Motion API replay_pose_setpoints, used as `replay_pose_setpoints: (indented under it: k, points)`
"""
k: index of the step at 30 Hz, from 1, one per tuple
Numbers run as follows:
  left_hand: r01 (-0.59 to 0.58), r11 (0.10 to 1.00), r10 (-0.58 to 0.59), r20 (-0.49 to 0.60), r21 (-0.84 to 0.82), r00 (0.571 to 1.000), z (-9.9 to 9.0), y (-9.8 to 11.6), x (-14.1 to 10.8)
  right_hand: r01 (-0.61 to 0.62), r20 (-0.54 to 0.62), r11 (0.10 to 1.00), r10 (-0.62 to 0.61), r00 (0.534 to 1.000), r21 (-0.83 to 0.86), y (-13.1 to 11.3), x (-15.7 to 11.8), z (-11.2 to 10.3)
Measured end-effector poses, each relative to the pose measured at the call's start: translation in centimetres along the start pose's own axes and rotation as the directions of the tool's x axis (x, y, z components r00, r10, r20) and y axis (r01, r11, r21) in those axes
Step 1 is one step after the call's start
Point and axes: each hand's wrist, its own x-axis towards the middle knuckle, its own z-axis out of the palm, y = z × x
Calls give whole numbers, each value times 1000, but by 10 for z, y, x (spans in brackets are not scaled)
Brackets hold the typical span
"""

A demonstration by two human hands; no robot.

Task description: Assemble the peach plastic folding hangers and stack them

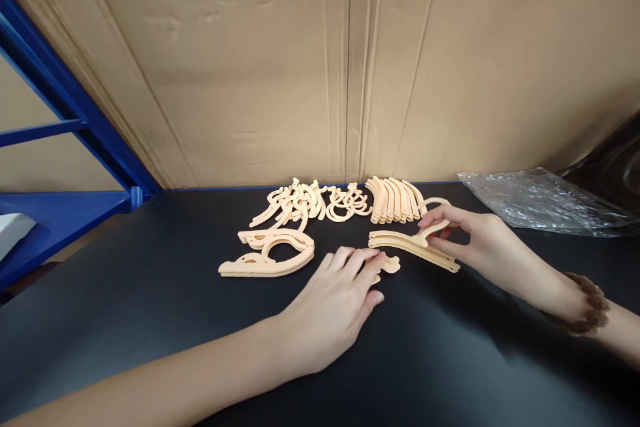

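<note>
My left hand point(345, 290) rests over a small beige plastic piece point(391, 265) on the black table, its fingers bent round it and hiding most of it. Pinched between the fingertips of my right hand point(465, 237) is a curved beige hook point(434, 230), held just above a long arm-shaped part point(413, 245) that lies on the table. To the left of my left hand lies a folded beige hanger point(295, 265) with a round opening. Behind it sits a loose pile of small curved beige pieces point(300, 203).
A row of stacked beige arm parts point(395, 200) and several ring-like hooks point(343, 205) lie near the back edge. Clear crumpled plastic point(545, 203) is at the back right. Cardboard point(250, 67) stands behind the table point(150, 293), with a blue metal frame point(70, 97) at left.
</note>
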Motion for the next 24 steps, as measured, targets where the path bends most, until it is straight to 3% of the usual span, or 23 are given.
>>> replay_pose_setpoints:
  k: [10,17,24]
  points:
    - [-16,1000,16,44,-7,999,-5,1,-2,112,116,982,-94,989,-154,-7,-6,7]
    - [-88,996,85,85,33,993,-7,-8,-1,92,112,974,-70,991,-206,-3,-6,11]
    - [-59,996,45,203,66,978,-16,-4,3,53,53,959,-40,998,-278,-13,-13,15]
